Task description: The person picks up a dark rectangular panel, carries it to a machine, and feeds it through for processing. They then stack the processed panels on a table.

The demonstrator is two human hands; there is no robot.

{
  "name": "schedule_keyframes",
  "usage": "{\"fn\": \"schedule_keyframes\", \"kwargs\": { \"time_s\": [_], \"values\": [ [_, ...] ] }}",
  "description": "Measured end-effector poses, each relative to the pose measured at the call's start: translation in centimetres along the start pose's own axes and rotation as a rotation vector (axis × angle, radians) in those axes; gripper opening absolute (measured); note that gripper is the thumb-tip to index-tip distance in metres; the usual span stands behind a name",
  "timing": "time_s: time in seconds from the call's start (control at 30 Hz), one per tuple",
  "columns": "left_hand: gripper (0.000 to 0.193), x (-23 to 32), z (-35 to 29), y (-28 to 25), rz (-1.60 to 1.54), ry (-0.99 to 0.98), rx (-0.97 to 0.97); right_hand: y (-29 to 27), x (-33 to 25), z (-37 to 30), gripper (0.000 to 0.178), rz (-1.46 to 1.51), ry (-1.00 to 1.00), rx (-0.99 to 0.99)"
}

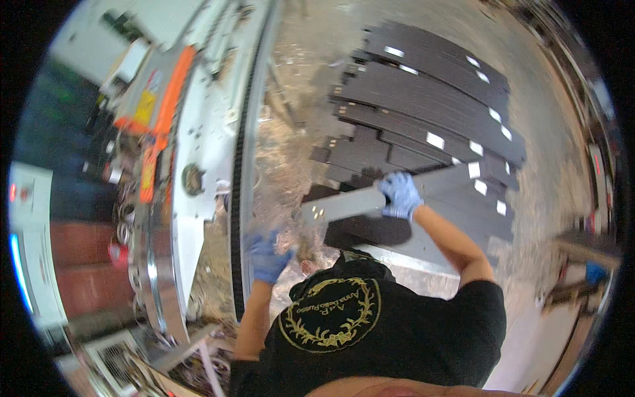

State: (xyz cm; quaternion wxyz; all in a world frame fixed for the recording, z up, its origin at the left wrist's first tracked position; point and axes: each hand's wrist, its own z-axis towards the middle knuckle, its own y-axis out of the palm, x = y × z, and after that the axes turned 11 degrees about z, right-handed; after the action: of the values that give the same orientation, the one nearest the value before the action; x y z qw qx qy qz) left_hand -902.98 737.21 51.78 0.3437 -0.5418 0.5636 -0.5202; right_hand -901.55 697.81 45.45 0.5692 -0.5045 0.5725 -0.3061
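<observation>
My right hand (401, 196), in a blue glove, is closed round a long grey board (350, 204). The board lies slantwise above a stack of dark panels (410, 86), its left end showing a few small light spots. Several white labels dot the panels. Also gloved in blue, my left hand (268, 258) is apart from the board, beside the dark edge strip (241, 165) of a long machine. Motion blurs its fingers, so their pose is unclear. A dark rounded shape (370, 229) shows just below the board.
On the left stands the machine with a pale metal bed (198, 139) and an orange and grey carriage (153, 106). A white cabinet (33, 231) with a lit screen is at the far left. Wooden shelving (562, 284) stands at the right. Debris litters the floor (284, 152) between machine and panels.
</observation>
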Motion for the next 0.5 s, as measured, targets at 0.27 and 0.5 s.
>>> {"fn": "schedule_keyframes", "kwargs": {
  "time_s": [0.27,0.5],
  "values": [
    [0.071,-4.9,-2.6,-2.3,0.229,0.235,0.098,1.3,-19.7,2.4,0.067,0.156,-0.345,-0.026],
    [0.073,-17.1,-16.2,-2.3,0.279,-0.354,0.186,5.1,-31.8,4.5,0.061,0.269,-0.739,0.176]
  ]
}}
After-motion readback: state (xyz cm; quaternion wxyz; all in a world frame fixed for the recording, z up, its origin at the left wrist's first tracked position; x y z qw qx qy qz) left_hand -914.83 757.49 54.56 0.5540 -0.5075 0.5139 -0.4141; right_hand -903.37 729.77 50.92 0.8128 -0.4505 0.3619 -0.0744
